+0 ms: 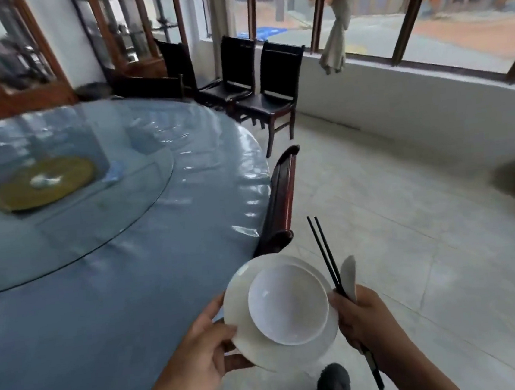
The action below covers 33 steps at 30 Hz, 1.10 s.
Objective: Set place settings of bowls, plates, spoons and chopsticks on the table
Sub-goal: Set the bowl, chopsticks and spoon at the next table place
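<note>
Beside table (72, 307), left hand (199, 351) grips plate (244, 328) with bowl (287, 305), right hand (367, 319) clutches chopsticks (326, 257), spoon (349, 275)

Plate (262, 351), bowl (287, 305) and spoon (349, 275) were white; chopsticks (326, 257) black; tablecloth (73, 322) plain blue; chairs (281, 66) dark.

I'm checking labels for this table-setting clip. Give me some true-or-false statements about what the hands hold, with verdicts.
1. The left hand holds a white plate with a white bowl on it. True.
2. The right hand grips black chopsticks and a white spoon. True.
3. The white bowl stands on the round table. False: it sits on the plate in the left hand.
4. The black chopsticks lie in the bowl. False: they are in the right hand, beside the plate.
</note>
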Tool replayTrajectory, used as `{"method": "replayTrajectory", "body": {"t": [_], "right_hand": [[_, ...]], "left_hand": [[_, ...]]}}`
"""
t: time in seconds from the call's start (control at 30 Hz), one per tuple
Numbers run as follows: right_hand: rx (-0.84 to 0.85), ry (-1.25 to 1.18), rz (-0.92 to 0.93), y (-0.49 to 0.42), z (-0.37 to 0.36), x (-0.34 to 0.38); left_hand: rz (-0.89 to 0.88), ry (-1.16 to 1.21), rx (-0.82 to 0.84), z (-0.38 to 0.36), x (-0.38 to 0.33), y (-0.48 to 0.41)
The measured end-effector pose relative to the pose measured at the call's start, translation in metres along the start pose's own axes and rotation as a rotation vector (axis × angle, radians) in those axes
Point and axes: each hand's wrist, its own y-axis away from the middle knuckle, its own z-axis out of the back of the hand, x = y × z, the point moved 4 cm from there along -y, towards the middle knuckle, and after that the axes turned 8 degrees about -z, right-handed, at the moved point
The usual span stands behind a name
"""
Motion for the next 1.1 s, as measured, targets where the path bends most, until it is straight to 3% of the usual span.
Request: {"method": "replayTrajectory", "body": {"t": [0.3, 0.57, 0.77, 0.87, 1.1], "right_hand": [[0.249, 0.23, 0.019, -0.193, 0.032, 0.123], [0.415, 0.452, 0.057, -0.318, 0.0, 0.201], [0.497, 0.652, 0.136, -0.416, -0.063, 0.227], [0.555, 0.706, 0.077, -0.468, -0.101, 0.227], [0.627, 0.832, 0.001, -0.571, -0.166, 0.21]], "left_hand": [[-0.117, 0.047, -0.26, -0.039, -0.037, -0.144], [-0.205, 0.147, -0.472, -0.03, -0.064, -0.228], [-0.277, 0.226, -0.642, 0.016, -0.064, -0.285], [-0.303, 0.251, -0.742, 0.045, -0.061, -0.315], [-0.2, 0.136, -0.963, 0.094, -0.045, -0.371]]}}
